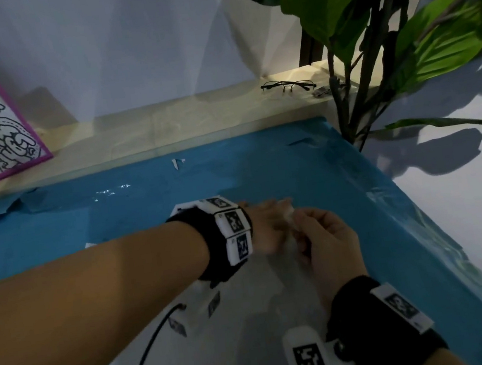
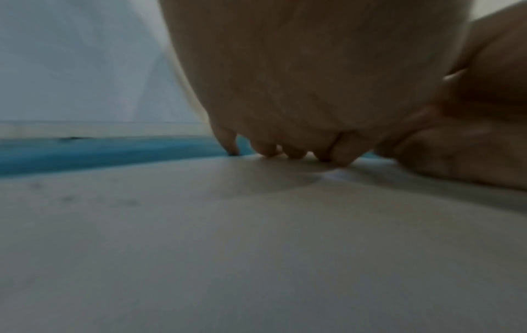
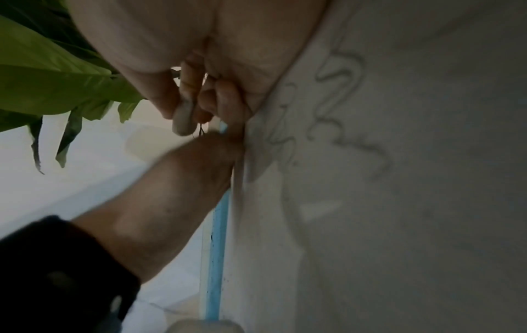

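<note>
Behind the left hand (image 1: 266,234) sits a black fabric wristband (image 1: 208,248) ringed with white rectangular blocks (image 1: 236,235), each printed with a black-and-white square marker. A white camera housing (image 1: 198,310) sits under that wrist, with a black cable (image 1: 147,354) plugged into it. The right hand (image 1: 327,241) has the same black band (image 1: 368,321), a white marker plate (image 1: 401,305) and a white marked housing (image 1: 308,357). Both forearms are bare.

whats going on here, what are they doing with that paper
A person is working on a white sheet of paper lying on a blue table cover. The left hand presses its fingertips on the sheet near its far edge to steady it. The right hand pinches a small white eraser just beside the left fingers. Faint pencil lines show on the paper, so they are probably rubbing some out.
</note>
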